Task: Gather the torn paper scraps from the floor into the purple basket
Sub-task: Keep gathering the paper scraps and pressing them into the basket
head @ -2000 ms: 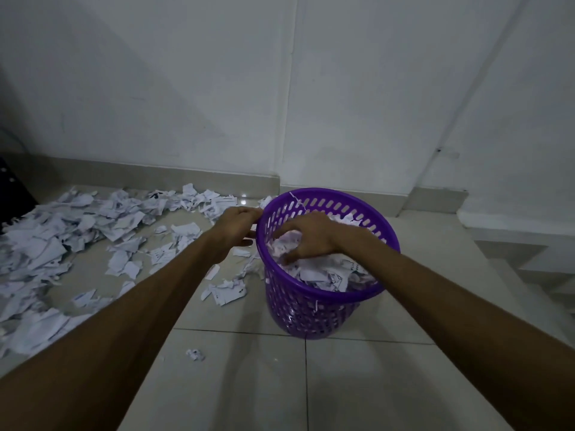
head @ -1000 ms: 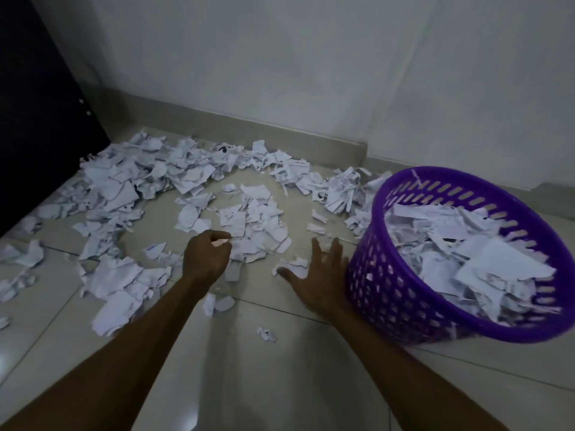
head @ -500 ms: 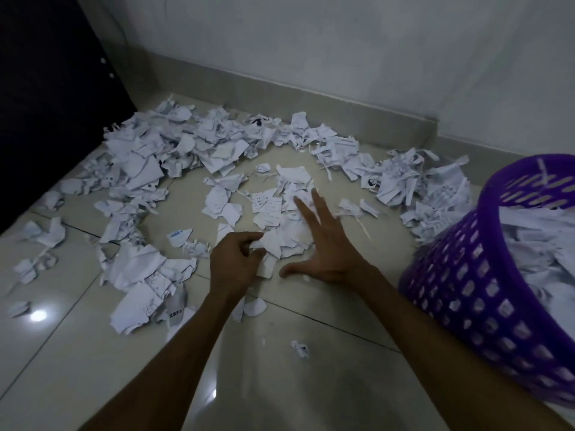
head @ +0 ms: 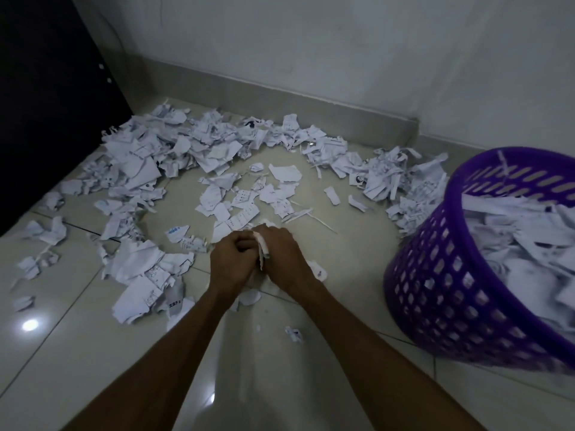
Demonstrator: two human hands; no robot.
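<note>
The pale tiled floor carries scattered torn paper scraps and, at right, the purple basket.

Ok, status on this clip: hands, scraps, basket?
Left hand and right hand cupped together, gripping a wad of scraps. Purple basket at right, part full. Scrap arc on floor. Nothing blocking.
</note>
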